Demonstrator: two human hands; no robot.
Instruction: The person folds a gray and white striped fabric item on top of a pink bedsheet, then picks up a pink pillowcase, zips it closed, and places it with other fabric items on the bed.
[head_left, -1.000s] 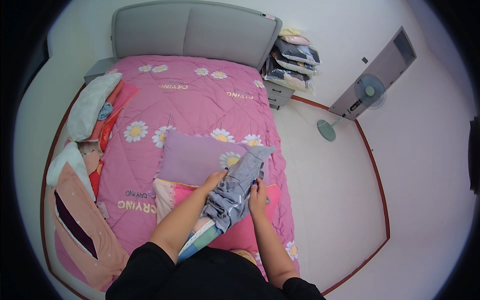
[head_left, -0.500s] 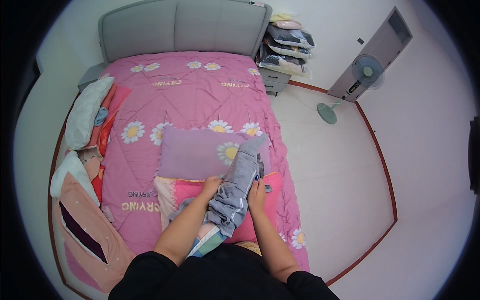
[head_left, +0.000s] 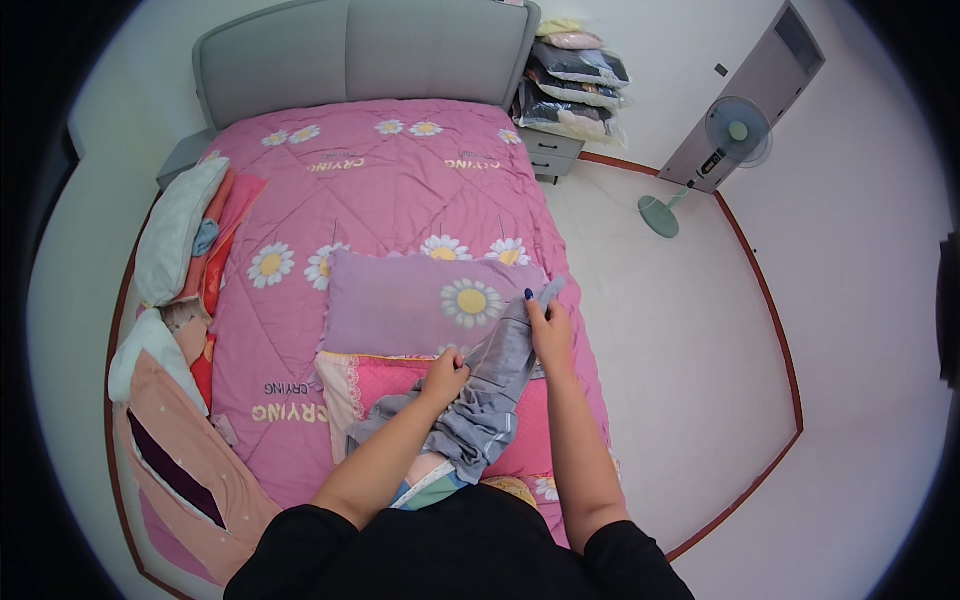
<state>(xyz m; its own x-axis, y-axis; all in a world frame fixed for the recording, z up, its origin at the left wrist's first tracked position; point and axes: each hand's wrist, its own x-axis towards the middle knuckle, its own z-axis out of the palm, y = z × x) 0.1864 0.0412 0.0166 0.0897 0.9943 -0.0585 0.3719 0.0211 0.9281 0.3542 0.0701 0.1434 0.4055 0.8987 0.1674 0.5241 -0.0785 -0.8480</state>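
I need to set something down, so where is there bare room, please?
Free: pink quilt between headboard and purple pillow; floor between quilt and right-hand wall. Crowded: quilt's left edge, with piled bedding; around the grey cloth.

We look from the wearer's head, through one wide fisheye lens, steeply down onto the bed [head_left: 400, 210] and forward to its headboard [head_left: 365, 52], at eleven o'clock. The forearms [head_left: 382, 458] enter at six o'clock, quite near to us; the fan [head_left: 738, 131] at two o'clock stands farther away.
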